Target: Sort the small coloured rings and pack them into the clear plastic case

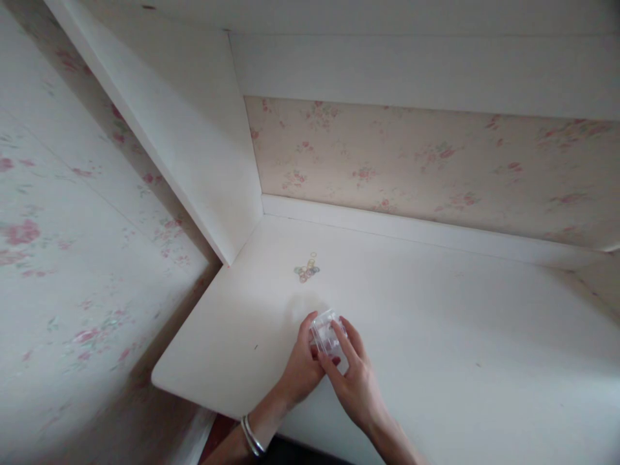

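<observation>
Clear plastic, a small box [328, 336] held between both hands just above the white worktop [436, 336], near its front edge and this side of the little heap of coloured rings [307, 270]; left hand [301, 369] curled round the near-left side, thumb up on the lid; right hand [356, 381] closed on the right side, fingers over the top; bangles [252, 436] at the left wrist. Looks like the opening or closing of the box, lid state too blurred to tell; next, probably a steady left grip and a careful prise with the right, box kept level, close to the rings.
</observation>
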Demonstrator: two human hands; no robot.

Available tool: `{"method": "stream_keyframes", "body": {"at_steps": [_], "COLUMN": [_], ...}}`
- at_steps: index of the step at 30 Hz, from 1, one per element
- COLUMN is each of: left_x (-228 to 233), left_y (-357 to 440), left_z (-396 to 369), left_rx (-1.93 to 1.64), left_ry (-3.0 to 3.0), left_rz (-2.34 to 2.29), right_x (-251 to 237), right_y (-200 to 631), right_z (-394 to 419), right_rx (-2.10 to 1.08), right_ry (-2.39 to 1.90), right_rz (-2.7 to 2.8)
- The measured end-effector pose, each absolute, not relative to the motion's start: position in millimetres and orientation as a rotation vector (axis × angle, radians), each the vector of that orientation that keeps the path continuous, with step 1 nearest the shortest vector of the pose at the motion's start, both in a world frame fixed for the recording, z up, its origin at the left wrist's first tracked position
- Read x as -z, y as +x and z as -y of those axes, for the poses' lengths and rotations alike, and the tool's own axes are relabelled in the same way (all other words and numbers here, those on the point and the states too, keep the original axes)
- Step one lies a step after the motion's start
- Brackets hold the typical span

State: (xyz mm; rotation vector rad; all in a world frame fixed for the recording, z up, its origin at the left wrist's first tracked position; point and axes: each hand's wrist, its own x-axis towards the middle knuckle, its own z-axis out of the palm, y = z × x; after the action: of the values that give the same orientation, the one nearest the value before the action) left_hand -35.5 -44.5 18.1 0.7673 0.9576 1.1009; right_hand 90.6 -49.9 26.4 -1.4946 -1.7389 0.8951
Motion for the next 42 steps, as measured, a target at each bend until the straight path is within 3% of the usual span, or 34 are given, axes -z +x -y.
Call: {"method": "stream_keyframes", "body": {"at_steps": [26, 31, 38, 42], "left_x": [-15, -17, -20, -18], "left_y": [-35, -35, -40, -42], "left_z": [46, 49, 51, 50], "left_rx": [-1.127, -1.121, -1.097, -1.110], "left_ry": [0.763, 0.744, 0.747, 0.737], "left_rz": [-0.942, -0.896, -0.698, -0.684], "right_x": [-29, -29, -11, -5], "right_y": [89, 97, 111, 117], "right_z": [53, 52, 47, 44], "right_rx": [-0.798, -0.973, -1.366, -1.448], "right_ry": [-1.564, -1.451, -1.427, -1.398], "right_rz": [1.810, 1.723, 1.154, 1.156]}}
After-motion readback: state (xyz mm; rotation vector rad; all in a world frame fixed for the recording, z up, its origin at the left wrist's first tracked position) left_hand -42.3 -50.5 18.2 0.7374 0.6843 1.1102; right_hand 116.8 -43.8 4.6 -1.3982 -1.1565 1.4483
